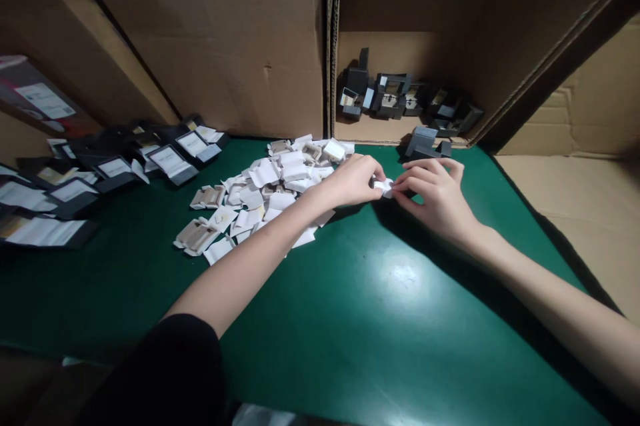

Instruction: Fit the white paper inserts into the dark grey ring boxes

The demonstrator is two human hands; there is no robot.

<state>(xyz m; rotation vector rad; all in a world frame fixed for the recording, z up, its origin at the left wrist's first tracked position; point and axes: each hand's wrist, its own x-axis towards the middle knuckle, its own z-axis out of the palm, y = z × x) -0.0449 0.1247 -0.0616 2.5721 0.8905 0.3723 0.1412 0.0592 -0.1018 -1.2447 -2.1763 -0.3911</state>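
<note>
A small white folded paper piece [384, 186] sits between my two hands, just above the green table [380, 319]. My left hand [356, 181] pinches its left side with curled fingers. My right hand [434, 194] grips its right side with fingertips pressed together. Directly left of my left hand lies a heap of several similar white and tan paper inserts [260, 196], and my left forearm crosses over the heap's near edge.
Flat dark box pieces with white cards [100, 176] spread along the table's left. An open cardboard carton [400, 46] at the back holds several small dark boxes [400, 99]; two more [425, 143] sit at its mouth. Cardboard walls [225, 39] enclose the back.
</note>
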